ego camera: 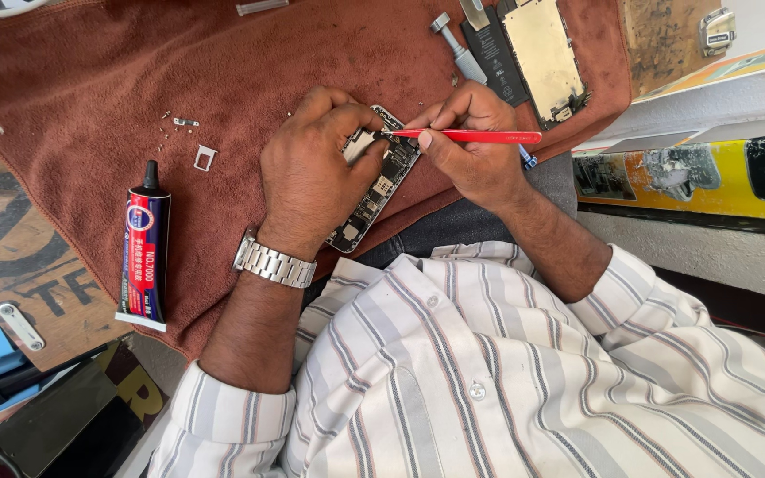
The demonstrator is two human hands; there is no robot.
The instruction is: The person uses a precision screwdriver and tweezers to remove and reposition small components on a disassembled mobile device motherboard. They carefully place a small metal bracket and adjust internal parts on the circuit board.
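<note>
My left hand [312, 173] grips an opened phone body [381, 186] with bare circuit parts, holding it on a brown towel [90, 80]. A metal watch [274, 262] sits on that wrist. My right hand [475, 146] pinches red tweezers [471, 136], whose tip touches the top of the phone body near the left thumb.
A black glue tube [144, 250] lies on the towel at the left, near a small metal tray piece [204, 158] and tiny screws [174, 124]. A removed phone screen [544, 55], a black battery [492, 49] and a grey screwdriver [455, 44] lie at the top.
</note>
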